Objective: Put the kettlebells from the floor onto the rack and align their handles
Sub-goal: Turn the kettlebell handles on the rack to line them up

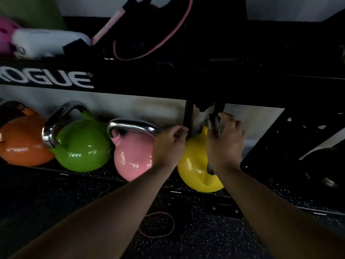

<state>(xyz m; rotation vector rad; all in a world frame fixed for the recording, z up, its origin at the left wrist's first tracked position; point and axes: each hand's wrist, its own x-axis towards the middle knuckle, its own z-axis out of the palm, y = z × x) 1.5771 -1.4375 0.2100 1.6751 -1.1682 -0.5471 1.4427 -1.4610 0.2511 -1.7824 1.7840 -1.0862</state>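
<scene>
Now, glossy yellow kettlebell [194, 165] on rack [168, 81] (handle mostly hidden), both hands [170, 144] [225, 139] gripping it.

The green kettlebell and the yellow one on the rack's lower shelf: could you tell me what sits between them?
In the head view, the pink kettlebell sits between the green kettlebell and the yellow kettlebell, with the left hand partly in front of it.

View: head-worn, wide-angle — the only one we have, so no overlap with another. We look forward and steeply down from a low, close position in front of the rack [205, 86], facing its lower shelf and the wall behind. Both forearms enter from the bottom edge, reaching away from us. Speckled floor [93, 199] fills the near field — edges bow from lens distortion.
</scene>
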